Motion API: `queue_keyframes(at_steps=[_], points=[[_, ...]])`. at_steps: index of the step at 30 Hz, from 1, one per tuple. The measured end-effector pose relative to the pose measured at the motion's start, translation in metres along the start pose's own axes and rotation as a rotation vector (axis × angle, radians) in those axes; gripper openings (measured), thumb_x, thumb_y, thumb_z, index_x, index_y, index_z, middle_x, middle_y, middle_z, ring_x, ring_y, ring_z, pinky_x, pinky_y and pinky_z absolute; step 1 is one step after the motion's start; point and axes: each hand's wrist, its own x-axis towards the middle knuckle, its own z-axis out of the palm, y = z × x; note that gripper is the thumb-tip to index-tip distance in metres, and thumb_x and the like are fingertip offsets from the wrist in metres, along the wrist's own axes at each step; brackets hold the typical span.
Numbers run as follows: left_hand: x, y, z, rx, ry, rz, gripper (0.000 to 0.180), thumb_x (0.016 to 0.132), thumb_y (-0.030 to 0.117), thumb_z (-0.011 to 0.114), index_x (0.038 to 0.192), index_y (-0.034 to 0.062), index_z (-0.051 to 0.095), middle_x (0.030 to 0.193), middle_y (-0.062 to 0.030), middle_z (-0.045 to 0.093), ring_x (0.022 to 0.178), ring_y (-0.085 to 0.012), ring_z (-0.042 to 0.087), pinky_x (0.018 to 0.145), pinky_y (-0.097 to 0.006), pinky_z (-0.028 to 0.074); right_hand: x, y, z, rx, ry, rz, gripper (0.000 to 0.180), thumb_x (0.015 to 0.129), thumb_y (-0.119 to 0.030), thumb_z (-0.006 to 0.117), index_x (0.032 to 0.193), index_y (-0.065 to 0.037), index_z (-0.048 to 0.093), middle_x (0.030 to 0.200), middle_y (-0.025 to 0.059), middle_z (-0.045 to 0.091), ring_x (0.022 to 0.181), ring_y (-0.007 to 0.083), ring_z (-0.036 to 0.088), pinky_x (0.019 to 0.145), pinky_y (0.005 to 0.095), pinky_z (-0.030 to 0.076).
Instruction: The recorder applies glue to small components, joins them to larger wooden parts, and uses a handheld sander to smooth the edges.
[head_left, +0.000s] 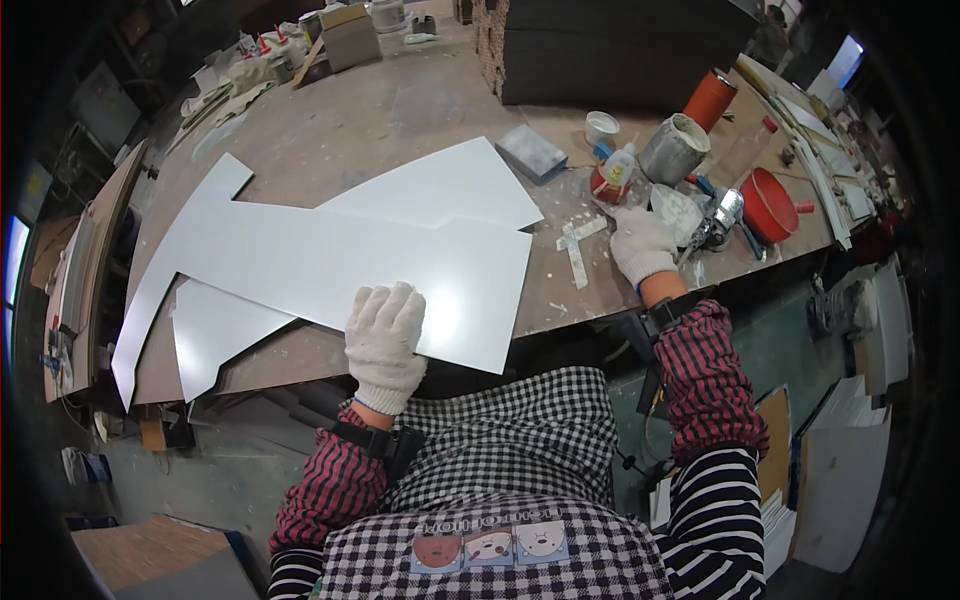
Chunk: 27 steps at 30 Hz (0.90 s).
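Observation:
A large glossy white panel (330,250) with a notched, angular outline lies across the table, partly over a second white panel (440,180). At its near edge my left hand (385,340), in a white knit glove, has its fingers bent together over the sheet; the thumb is hidden. My right hand (643,245), gloved too, is at the cluttered right side with its fingers curled, just in front of a small glue bottle (618,166) in a red holder (607,188). What those fingers hold, if anything, is hidden. Beside it lies a metal-headed tool (722,215).
Near my right hand are crossed white strips (577,250), a grey sanding block (532,153), a crusted can (676,150), an orange cylinder (711,100) and a red bowl (768,205). A big dark block (620,50) stands behind. Boxes and bottles (350,38) line the far left.

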Motion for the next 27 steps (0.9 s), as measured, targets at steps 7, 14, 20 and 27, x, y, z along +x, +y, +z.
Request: queue_keyframes(at_steps=[7,14,20,27], points=[[-0.001,-0.001,0.001,-0.022,0.022,0.034,0.036,0.058,0.002,0.062,0.093,-0.0005,0.060,0.098,-0.0125,0.064,0.084,-0.0303,0.058,0.077,-0.041,0.046,0.002,0.008,0.003,0.089,0.020,0.039,0.025,0.085,-0.015,0.056,0.106,-0.009,0.069,0.110,0.0157,0.070,0.104,0.0345,0.066,0.089,0.0446,0.054],[0.001,0.002,-0.001,-0.003,-0.024,0.007,0.034,0.059,0.003,0.063,0.092,-0.0008,0.060,0.098,-0.0130,0.064,0.085,-0.0307,0.058,0.079,-0.042,0.047,-0.017,0.010,0.008,0.333,0.169,0.015,0.024,0.086,-0.019,0.056,0.106,-0.012,0.068,0.107,0.0129,0.069,0.106,0.0320,0.064,0.092,0.0434,0.051],[0.000,0.000,-0.001,-0.001,-0.008,0.021,0.033,0.060,0.004,0.062,0.092,-0.0015,0.060,0.100,-0.0152,0.065,0.087,-0.0318,0.059,0.080,-0.042,0.047,-0.076,-0.051,-0.005,0.639,0.318,-0.369,0.022,0.089,-0.017,0.060,0.110,-0.013,0.067,0.097,0.0102,0.068,0.090,0.0315,0.066,0.077,0.0410,0.054],[-0.001,-0.002,0.001,-0.007,-0.007,0.022,0.034,0.060,0.004,0.062,0.093,-0.0018,0.060,0.101,-0.0157,0.065,0.087,-0.0324,0.059,0.080,-0.043,0.047,-0.078,-0.072,0.000,0.496,0.301,-0.344,0.031,0.090,-0.015,0.060,0.120,-0.013,0.063,0.096,0.0099,0.068,0.089,0.0306,0.066,0.076,0.0412,0.055]])
